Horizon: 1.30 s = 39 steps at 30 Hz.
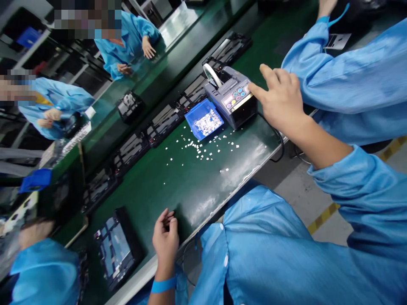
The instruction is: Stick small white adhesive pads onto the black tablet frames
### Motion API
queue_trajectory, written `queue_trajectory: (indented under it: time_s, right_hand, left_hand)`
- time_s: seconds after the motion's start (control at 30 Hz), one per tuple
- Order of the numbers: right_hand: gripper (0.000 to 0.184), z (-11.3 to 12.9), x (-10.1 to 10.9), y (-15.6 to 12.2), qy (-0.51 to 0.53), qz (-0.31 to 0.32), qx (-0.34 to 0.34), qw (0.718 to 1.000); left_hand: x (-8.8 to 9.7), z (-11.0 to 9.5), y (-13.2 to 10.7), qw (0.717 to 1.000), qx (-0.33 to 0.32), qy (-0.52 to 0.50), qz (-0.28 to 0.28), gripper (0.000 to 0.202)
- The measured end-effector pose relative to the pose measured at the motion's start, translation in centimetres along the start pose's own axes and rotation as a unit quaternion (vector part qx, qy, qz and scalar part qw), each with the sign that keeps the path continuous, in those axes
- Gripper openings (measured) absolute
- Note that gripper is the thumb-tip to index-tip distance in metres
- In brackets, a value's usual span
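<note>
Right hand (282, 101): grip spread, empty, at tape dispenser (233, 95) | Left hand (166, 239): grip half-curled, empty, by near edge of table (146, 186)

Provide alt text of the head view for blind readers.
A bare right hand is at a grey machine; the loosely curled left hand is at a green workbench. White scraps lie in and beside a blue tray.

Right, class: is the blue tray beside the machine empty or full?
Partly filled: white scraps lie in the blue tray, while bare blue shows toward one side. More scraps lie on the green table.
</note>
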State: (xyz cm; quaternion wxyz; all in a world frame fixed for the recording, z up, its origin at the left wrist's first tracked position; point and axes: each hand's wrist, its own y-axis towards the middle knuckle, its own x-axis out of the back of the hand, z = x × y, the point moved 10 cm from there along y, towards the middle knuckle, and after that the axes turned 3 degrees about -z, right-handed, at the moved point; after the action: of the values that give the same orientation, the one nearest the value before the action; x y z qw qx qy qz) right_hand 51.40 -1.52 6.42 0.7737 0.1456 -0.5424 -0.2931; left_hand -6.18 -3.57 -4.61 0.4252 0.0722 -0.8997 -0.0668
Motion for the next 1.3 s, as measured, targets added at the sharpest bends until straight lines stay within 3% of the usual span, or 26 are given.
queue_trajectory:
  time_s: [0.2, 0.37, 0.43, 0.53, 0.63, 0.73, 1.07, 1.3]
  right_hand:
    - [0.042, -0.1, -0.2, 0.3, -0.036, 0.006, 0.011, 0.999]
    - [0.034, -1.2, 1.2, -0.6, 0.093, -0.046, -0.032, 0.994]
    - [0.031, -1.7, 0.8, -1.8, 0.152, -0.064, -0.069, 0.984]
    - [0.022, -2.5, -2.0, -3.8, 0.274, -0.056, -0.16, 0.947]
    - [0.014, -3.3, -6.1, -5.4, 0.4, -0.035, -0.282, 0.871]
    - [0.008, -3.3, -9.0, -5.6, 0.472, -0.038, -0.349, 0.809]
    - [0.014, -2.1, -10.9, -5.1, 0.508, -0.074, -0.436, 0.739]
    - [0.017, -1.6, -11.1, -5.1, 0.512, -0.078, -0.461, 0.72]
  left_hand:
    - [0.1, -0.2, 0.1, 1.0, -0.003, 0.009, -0.002, 0.053]
    - [0.1, -0.1, 0.2, 1.0, 0.003, 0.014, -0.003, 0.054]
    - [0.1, -0.1, 0.2, 1.0, 0.003, 0.015, -0.001, 0.055]
    - [0.1, -0.1, 0.1, 1.0, -0.001, 0.017, -0.001, 0.055]
    - [0.2, 0.0, 0.1, 1.0, 0.0, 0.016, -0.004, 0.054]
    - [0.2, 0.1, 0.1, 1.0, 0.005, 0.009, -0.005, 0.054]
    - [0.1, -0.2, -0.1, 1.0, 0.008, -0.003, -0.004, 0.054]
    - [0.0, 0.1, -0.2, 1.0, 0.004, -0.02, -0.006, 0.053]
